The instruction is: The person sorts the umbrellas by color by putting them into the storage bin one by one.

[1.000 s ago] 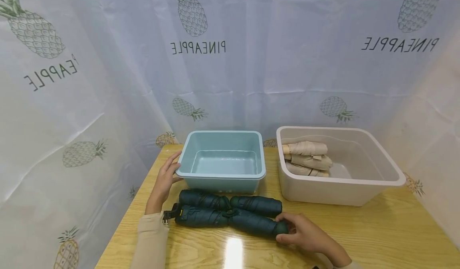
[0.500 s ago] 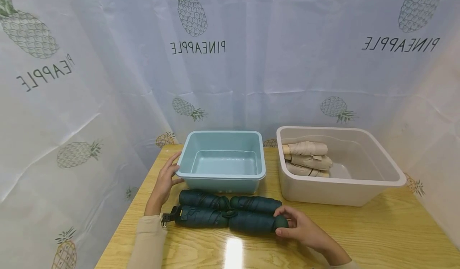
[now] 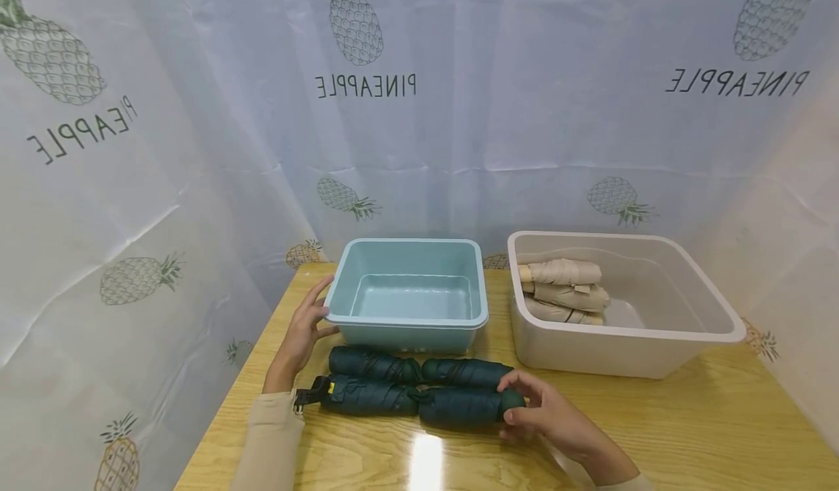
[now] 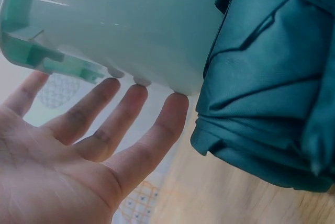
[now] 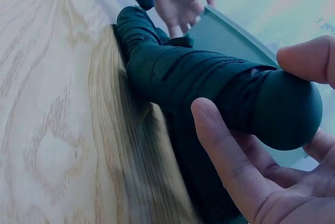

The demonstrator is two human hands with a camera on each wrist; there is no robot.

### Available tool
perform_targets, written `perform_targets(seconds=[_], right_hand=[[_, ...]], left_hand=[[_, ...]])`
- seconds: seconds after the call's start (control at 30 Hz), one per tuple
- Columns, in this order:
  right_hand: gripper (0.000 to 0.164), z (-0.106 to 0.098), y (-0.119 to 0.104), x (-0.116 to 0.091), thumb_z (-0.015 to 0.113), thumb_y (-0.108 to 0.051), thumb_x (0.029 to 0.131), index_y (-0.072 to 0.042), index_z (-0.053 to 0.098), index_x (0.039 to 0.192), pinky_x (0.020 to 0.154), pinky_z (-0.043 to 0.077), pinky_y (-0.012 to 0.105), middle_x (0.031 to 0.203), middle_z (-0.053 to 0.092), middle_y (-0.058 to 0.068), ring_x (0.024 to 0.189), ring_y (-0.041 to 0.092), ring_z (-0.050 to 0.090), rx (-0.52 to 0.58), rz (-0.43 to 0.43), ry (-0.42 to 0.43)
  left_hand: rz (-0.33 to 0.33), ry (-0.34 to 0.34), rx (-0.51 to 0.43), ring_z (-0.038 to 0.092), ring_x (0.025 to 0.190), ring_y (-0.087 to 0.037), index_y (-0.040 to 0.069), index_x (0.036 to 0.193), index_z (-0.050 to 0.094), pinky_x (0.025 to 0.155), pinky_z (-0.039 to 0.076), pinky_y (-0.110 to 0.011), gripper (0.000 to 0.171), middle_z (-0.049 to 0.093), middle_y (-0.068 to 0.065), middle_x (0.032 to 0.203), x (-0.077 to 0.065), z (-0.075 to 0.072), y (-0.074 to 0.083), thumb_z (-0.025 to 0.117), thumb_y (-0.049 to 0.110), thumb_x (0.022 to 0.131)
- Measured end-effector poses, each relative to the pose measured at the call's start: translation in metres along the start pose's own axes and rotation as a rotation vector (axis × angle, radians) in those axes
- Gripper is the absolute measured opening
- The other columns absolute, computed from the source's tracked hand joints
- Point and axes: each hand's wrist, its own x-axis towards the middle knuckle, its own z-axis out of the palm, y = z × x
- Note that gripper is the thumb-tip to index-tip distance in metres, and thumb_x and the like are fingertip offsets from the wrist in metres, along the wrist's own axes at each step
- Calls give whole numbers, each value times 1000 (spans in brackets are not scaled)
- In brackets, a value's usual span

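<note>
Several folded dark green umbrellas lie on the table in two rows, end to end. My right hand (image 3: 547, 418) curls its fingers round the rounded handle end of the front right umbrella (image 3: 462, 406). Beside it lie the back right umbrella (image 3: 465, 373), the back left umbrella (image 3: 367, 363) and the front left umbrella (image 3: 370, 396). At the left side of the light blue tub (image 3: 406, 322), my left hand (image 3: 304, 334) touches the wall with extended fingers; its fingertips (image 4: 175, 106) show against the tub in the left wrist view. Nothing lies inside that tub.
A larger beige tub (image 3: 609, 349) stands at the right, with folded beige umbrellas (image 3: 566, 287) at its left end. Behind both tubs hangs a pineapple-print curtain (image 3: 446, 112). The wooden table (image 3: 642, 433) extends to the front and right.
The front right umbrella has turned from a slant to lie straight, its handle end guided by my right hand. My left hand stays at the blue tub. The view has shifted slightly.
</note>
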Motion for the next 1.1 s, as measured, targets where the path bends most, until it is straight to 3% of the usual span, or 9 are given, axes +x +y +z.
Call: perform_targets(seconds=[0.37,0.57,0.8,0.93,1.1], right_hand=[[33,9,-11,-1,59,5,95,-13,58,123,86,61,44,111,58,9,93,27,74,11,-82,-55],[35,13,-26,0,57,5,93,-13,59,123,91,59,50,124,50,13,106,27,66,26,-109,-62],[37,15,-42,2,55,8,90,-14,60,120,94,59,42,130,47,17,112,29,63,35,-132,-34],[37,16,-53,3,56,8,89,-15,60,118,90,59,34,126,52,10,108,23,62,24,-146,-30],[38,16,-66,5,56,8,88,-16,60,117,93,58,37,129,53,10,114,26,60,10,-156,-13]], left_hand=[[16,-53,-22,32,146,-53,23,165,22,100,38,-79,66,23,-24,166,-1,-2,-1,36,14,101],[16,-57,-26,31,146,-54,23,165,21,99,38,-80,65,21,-25,166,-1,-2,-3,35,14,101],[9,-54,-25,33,145,-53,24,165,22,99,39,-79,66,24,-25,165,0,-2,-3,36,14,101],[4,-53,-22,34,145,-53,27,164,23,100,40,-78,66,24,-24,165,1,-2,-3,37,15,101],[0,-59,-23,34,145,-52,27,164,23,100,41,-77,66,23,-23,166,1,-1,-3,37,15,101]])
